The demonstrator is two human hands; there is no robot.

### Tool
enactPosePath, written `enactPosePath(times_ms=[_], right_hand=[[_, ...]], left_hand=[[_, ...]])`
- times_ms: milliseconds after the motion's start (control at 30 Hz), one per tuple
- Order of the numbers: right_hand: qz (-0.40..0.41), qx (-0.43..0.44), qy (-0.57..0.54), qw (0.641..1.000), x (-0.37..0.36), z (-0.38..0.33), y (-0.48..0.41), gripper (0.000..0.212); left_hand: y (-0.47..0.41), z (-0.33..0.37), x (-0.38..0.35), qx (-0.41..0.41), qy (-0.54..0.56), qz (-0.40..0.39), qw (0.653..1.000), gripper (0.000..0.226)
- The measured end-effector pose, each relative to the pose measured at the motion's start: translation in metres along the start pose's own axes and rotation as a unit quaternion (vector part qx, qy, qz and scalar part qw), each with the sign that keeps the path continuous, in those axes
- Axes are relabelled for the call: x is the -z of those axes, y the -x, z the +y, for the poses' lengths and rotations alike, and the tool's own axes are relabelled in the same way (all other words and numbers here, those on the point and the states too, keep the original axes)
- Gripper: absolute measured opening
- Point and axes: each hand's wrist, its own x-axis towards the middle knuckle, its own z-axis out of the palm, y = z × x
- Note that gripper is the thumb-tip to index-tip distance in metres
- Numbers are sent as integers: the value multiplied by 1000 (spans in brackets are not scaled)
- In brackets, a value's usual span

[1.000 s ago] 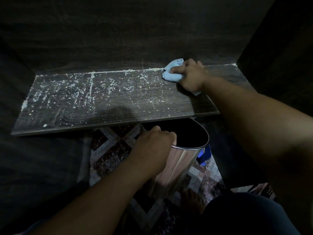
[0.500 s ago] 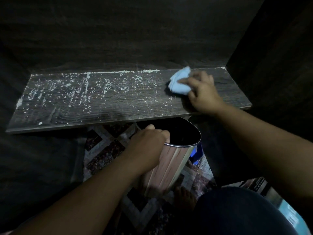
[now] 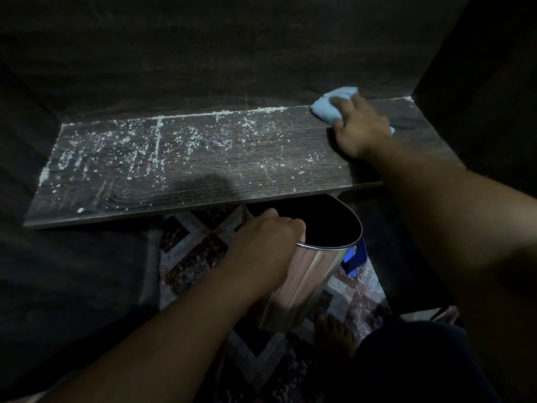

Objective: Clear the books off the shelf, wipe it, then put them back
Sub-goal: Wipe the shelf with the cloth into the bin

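A dark wooden shelf [image 3: 203, 181] runs across the view, bare of books and strewn with white crumbs, thickest on its left and middle. My right hand [image 3: 360, 132] presses a light blue cloth [image 3: 331, 107] on the shelf at the back right corner. The patch of shelf to the right of the hand looks free of crumbs. My left hand [image 3: 261, 242] grips the rim of a shiny metal bin [image 3: 308, 280], tilted with its dark mouth just under the shelf's front edge. No books are in view.
Dark cabinet walls close in behind and on the right [image 3: 479, 97]. Below lies a patterned rug [image 3: 191, 257]. A blue object [image 3: 356, 257] sits behind the bin. A bare foot [image 3: 334, 335] and a dark-clothed knee show at the lower right.
My right hand has slid the cloth from mid-shelf back up to the rear right corner. The left hand and the bin have stayed under the shelf edge.
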Motion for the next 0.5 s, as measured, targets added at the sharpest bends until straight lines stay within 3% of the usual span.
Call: enactPosePath(times_ms=[133,300,500], right_hand=[[-21,116,-10,993,-1,-10,24,50],[-22,149,-50,987,-3,-18,69,62],[-34,217,-60,974,-2,-19,112,51]], left_hand=[[0,3,0,-10,-7,0,1000,25],[1,9,4,-10,-6,-17,1000,26],[7,13,2,-26,-26,-21,999,23]])
